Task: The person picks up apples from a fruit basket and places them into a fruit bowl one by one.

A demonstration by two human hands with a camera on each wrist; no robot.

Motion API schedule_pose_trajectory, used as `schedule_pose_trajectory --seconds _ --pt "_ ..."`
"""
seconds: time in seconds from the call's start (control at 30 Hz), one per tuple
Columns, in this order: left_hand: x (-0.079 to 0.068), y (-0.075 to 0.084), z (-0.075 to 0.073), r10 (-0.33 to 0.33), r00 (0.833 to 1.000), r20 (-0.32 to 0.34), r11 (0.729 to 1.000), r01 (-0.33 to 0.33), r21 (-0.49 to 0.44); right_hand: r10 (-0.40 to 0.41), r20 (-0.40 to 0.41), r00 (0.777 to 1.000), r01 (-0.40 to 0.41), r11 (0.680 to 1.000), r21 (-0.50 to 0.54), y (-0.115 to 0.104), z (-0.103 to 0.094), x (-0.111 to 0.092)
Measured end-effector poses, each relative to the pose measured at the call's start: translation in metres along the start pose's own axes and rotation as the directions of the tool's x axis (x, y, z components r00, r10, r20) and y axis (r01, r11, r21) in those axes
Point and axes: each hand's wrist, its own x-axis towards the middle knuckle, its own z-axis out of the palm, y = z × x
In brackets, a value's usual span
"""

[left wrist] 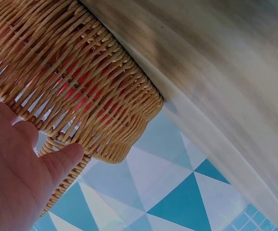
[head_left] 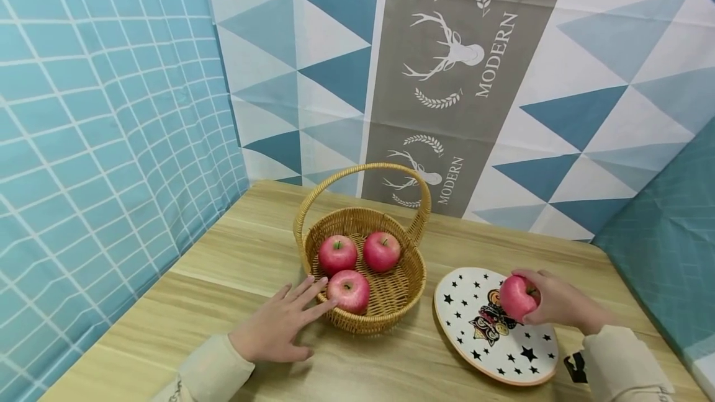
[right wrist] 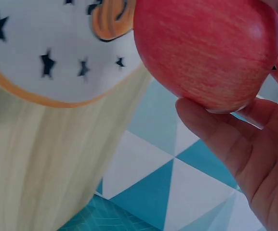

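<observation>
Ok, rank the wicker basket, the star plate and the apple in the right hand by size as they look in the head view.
1. Wicker basket, largest with its handle.
2. Star plate, a close second; its footprint looks alike.
3. Apple held by the right hand, clearly smallest.

Backdrop and work surface only.
Light wooden table point(head_left: 234, 278) with pale grain, running front to back. Behind it hangs a cloth backdrop of blue and white triangles point(head_left: 313, 61), split by a grey vertical banner point(head_left: 475, 92) printed with white deer heads, laurel sprigs and the word "MODERN", twice over. Left side: a blue sheet with a white grid pattern point(head_left: 100, 141). Right side: a darker teal cloth point(head_left: 670, 228), faintly gridded.
</observation>
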Motion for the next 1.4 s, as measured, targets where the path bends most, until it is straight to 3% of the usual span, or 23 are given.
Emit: schedule_pose_trajectory --seconds 0.37,1.17,1.27,1.4 --pt "0.0 0.002 -0.002 -0.006 1.0 0.024 1.0 0.006 0.017 0.044 0.03 0.999 -0.045 0.999 0.009 0.007 0.014 0.004" --pt "0.0 0.002 0.0 0.012 0.999 -0.033 0.998 -0.01 0.062 0.105 0.129 0.986 -0.124 0.981 0.148 0.014 0.014 0.008" --pt "0.0 0.002 0.0 0.008 1.0 -0.024 0.998 -0.006 0.059 0.075 0.09 0.993 -0.087 0.986 0.142 0.013 0.013 0.01" --pt "0.0 0.002 0.001 0.004 1.0 -0.02 0.999 -0.003 0.049 0.013 -0.02 1.0 -0.011 0.994 0.107 0.006 0.009 0.013"
